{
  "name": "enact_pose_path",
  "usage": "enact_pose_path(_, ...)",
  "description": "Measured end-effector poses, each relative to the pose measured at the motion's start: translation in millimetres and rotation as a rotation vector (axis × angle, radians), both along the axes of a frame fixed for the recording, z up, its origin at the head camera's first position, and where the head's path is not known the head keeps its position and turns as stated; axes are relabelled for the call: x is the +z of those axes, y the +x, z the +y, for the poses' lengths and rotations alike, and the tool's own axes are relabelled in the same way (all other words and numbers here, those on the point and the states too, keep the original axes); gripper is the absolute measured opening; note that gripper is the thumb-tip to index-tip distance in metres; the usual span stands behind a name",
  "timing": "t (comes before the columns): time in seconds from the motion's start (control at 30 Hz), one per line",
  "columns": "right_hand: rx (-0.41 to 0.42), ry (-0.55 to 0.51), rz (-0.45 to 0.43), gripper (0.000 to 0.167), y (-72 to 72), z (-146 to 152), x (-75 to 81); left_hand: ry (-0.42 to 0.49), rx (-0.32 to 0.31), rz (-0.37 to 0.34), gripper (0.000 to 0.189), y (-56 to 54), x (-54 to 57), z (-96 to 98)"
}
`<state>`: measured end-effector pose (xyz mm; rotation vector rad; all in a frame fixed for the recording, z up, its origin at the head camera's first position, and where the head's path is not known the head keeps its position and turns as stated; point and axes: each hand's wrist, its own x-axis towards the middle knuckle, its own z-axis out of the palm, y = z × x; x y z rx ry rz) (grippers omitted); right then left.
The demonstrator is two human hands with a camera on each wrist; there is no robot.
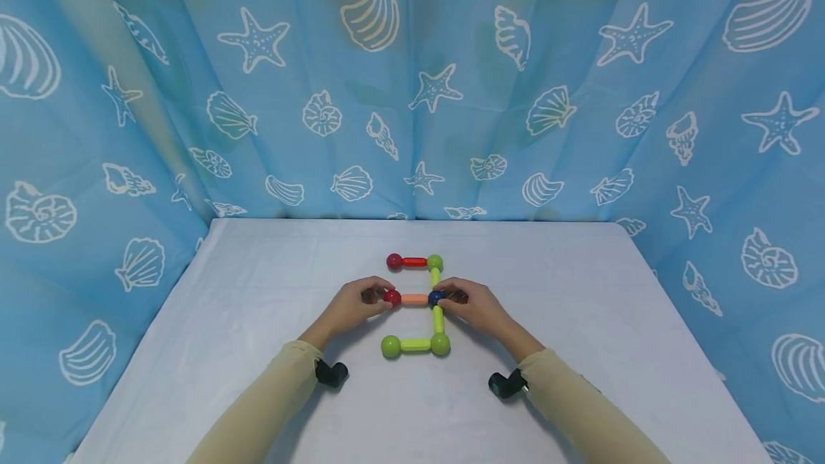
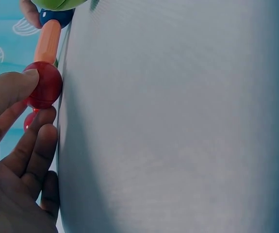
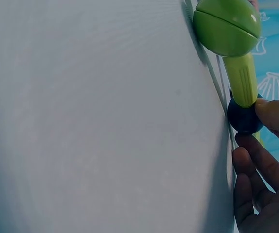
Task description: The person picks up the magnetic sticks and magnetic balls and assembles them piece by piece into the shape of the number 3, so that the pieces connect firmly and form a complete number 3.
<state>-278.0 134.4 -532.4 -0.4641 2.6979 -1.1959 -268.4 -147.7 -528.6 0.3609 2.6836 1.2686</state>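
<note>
A figure of joined balls and rods lies on the white table. My left hand [image 1: 356, 304] pinches the red ball [image 2: 47, 85] at the left end of the middle arm, thumb on its near side. From that ball an orange rod [image 1: 415, 299] runs to a dark blue ball [image 3: 244, 116], which my right hand [image 1: 478, 304] holds between thumb and fingers. Yellow-green rods join the blue ball to a green ball [image 1: 435, 262] above and another green ball [image 1: 440, 344] below. The top arm is a red rod [image 1: 415, 262] ending in a second red ball [image 1: 394, 261].
The bottom arm has a yellow-green rod [image 1: 415, 344] and a green ball [image 1: 391, 346] at its left end. A white cloth covers the table [image 1: 271, 256]. Behind and beside it hangs a blue curtain [image 1: 412, 134] with shells and starfish. Both sleeved wrists carry small black cameras.
</note>
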Motion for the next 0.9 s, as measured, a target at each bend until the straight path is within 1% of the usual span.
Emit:
enact_pose_path(0.23, 0.002, -0.001, -0.001, 0.028, -0.2, -1.4, -1.4, -0.002, 0.007, -0.007, 0.032, 0.4, -1.9, -2.0)
enact_pose_path(0.43, 0.013, 0.001, 0.005, 0.028, -0.9, -2.6, -0.2, 0.004, 0.029, -0.011, 0.033, 1.6, -1.3, -2.9)
enact_pose_path(0.53, 0.012, 0.002, 0.001, 0.03, -0.9, -3.2, -0.9, 0.006, 0.045, -0.014, 0.036, 2.6, -2.0, -3.6)
enact_pose_path(0.63, 0.002, 0.005, -0.005, 0.034, -0.3, -1.1, -1.2, 0.01, 0.045, -0.012, 0.041, 2.8, -3.1, -3.3)
enact_pose_path(0.77, -0.006, 0.012, -0.01, 0.038, 1.2, 4.0, 2.5, 0.016, 0.045, -0.01, 0.047, 2.3, -4.5, -2.0)
enact_pose_path(0.9, -0.003, 0.045, -0.004, 0.039, 2.4, 10.0, 7.5, 0.014, 0.058, -0.006, 0.044, 3.3, -4.0, 0.7)
